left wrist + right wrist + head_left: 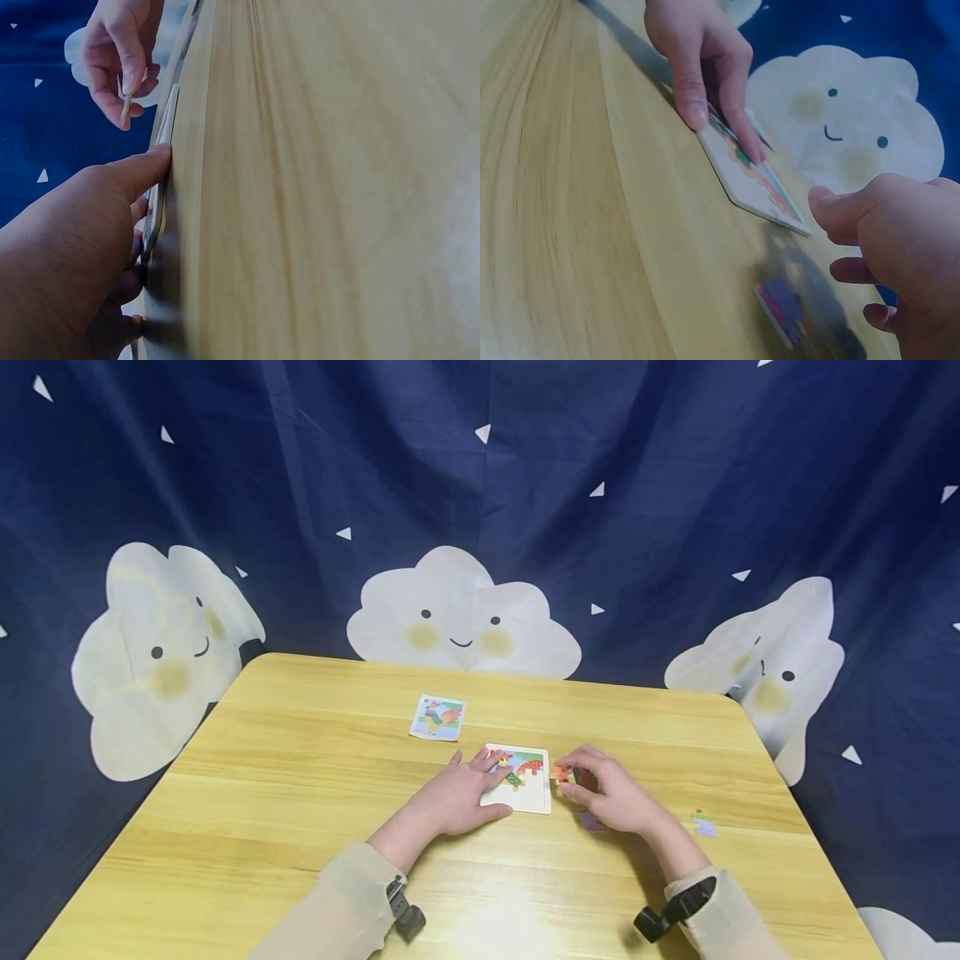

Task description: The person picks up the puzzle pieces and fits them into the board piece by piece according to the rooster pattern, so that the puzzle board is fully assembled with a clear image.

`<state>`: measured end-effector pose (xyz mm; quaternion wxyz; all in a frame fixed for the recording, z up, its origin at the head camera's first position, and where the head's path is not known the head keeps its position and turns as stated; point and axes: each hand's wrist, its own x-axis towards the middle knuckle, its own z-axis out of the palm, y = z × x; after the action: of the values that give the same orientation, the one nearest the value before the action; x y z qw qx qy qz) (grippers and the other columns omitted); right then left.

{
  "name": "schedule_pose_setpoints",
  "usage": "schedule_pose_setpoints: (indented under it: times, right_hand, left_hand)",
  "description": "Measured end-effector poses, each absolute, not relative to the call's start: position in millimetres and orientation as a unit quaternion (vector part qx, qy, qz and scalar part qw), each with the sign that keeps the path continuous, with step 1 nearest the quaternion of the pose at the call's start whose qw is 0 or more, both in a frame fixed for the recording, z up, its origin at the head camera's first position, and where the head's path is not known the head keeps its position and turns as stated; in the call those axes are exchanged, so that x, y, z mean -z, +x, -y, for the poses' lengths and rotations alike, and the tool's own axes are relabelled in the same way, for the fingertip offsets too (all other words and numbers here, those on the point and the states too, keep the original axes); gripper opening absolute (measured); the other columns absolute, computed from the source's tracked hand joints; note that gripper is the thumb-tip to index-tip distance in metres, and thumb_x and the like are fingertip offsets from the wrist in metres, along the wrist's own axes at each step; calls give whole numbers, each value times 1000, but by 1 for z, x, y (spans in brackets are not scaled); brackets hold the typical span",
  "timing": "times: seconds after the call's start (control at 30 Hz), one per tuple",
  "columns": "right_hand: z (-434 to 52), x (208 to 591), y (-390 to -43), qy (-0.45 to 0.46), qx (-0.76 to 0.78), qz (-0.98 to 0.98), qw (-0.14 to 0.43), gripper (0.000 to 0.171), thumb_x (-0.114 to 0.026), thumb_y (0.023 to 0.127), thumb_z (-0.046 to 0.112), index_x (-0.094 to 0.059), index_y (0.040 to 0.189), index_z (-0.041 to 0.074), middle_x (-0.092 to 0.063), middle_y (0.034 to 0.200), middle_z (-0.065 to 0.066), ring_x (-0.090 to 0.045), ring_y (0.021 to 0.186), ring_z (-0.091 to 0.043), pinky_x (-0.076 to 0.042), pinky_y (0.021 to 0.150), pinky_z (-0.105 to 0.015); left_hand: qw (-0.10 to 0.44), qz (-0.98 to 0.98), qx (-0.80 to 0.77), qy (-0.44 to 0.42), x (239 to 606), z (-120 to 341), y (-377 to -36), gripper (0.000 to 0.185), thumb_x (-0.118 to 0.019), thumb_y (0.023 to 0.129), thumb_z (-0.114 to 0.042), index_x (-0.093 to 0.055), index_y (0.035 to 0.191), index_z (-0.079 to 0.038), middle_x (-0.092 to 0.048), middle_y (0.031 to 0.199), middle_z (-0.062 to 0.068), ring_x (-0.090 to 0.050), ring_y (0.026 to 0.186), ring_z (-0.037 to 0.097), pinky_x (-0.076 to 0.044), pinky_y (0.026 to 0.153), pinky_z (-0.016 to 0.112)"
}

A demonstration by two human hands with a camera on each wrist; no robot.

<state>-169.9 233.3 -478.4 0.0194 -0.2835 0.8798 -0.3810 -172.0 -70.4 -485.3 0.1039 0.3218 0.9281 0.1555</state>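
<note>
A white square puzzle board [534, 797] lies flat under the left hand's [457, 797] fingers, partly filled with colourful pieces. A small orange puzzle piece [561, 773] is pinched in the right hand [611, 793], just beside the board's edge.

In front of me is a light wooden table [300, 810]. At the centre of the frame my puzzle board [534, 800] lies flat on it. A picture card [438, 717] lies above it, to the left. Two loose pieces lie right of centre: a purple piece [591, 822] and a pale piece [704, 824].
</note>
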Motion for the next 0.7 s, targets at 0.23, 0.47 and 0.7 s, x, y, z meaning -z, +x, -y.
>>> schedule_pose_setpoints:
  times: [0.23,0.47,0.7]
  right_hand:
    - [-216,482,-173,-286,328,-900,1,31,-78,99,22,-75,127,10,-66,109,6,-54,80,-9,-39,76,-36]
    - [-203,490,-176,-288,276,-917,-15,36,-79,98,29,-76,130,13,-63,113,3,-51,76,-6,-31,74,-37]
    - [-195,496,-177,-290,251,-923,-40,36,-78,99,29,-77,132,17,-60,111,3,-49,73,-4,-31,76,-38]
  left_hand:
    - [102,-929,-154,321,485,71,-172,73,-55,104,-62,-47,162,-18,-27,171,4,-22,158,30,-18,125,62]
    - [98,-929,-152,322,486,70,-172,73,-55,104,-62,-47,162,-19,-27,171,4,-22,158,29,-18,124,63]
    - [94,-930,-145,324,486,71,-171,73,-53,105,-62,-46,163,-19,-26,172,4,-21,159,29,-19,124,63]
